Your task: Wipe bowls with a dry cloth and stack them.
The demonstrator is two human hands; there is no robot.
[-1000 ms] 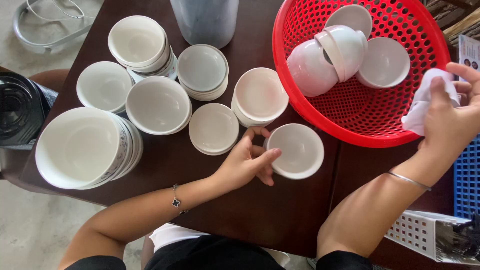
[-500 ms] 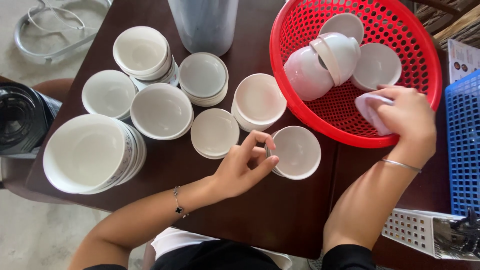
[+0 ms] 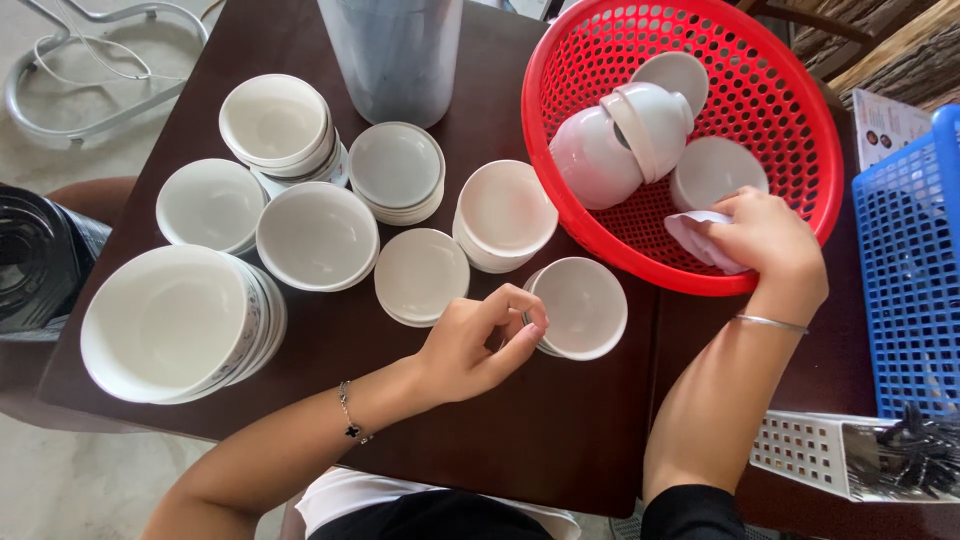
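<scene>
My left hand point(image 3: 478, 342) rests on the dark wooden table point(image 3: 560, 430), fingertips touching the left rim of a small white bowl point(image 3: 580, 307). It holds nothing, with the fingers loosely curled. My right hand point(image 3: 762, 248) reaches into the red plastic basket point(image 3: 800, 110) and grips a white cloth point(image 3: 697, 238) beside a small white dish point(image 3: 712, 170). Two upturned white bowls point(image 3: 620, 140) and another dish point(image 3: 672, 76) lie in the basket.
Stacks of white bowls and dishes cover the table's left half: a large stack point(image 3: 170, 322), a bowl point(image 3: 316, 234), small plates point(image 3: 420, 275). A grey container point(image 3: 392, 55) stands at the back. A blue crate point(image 3: 912, 270) and a white cutlery basket point(image 3: 850, 455) are at the right.
My right hand, with the cloth, moved from outside the basket's right rim into the basket. My left hand's fingers shifted slightly along the small bowl's rim.
</scene>
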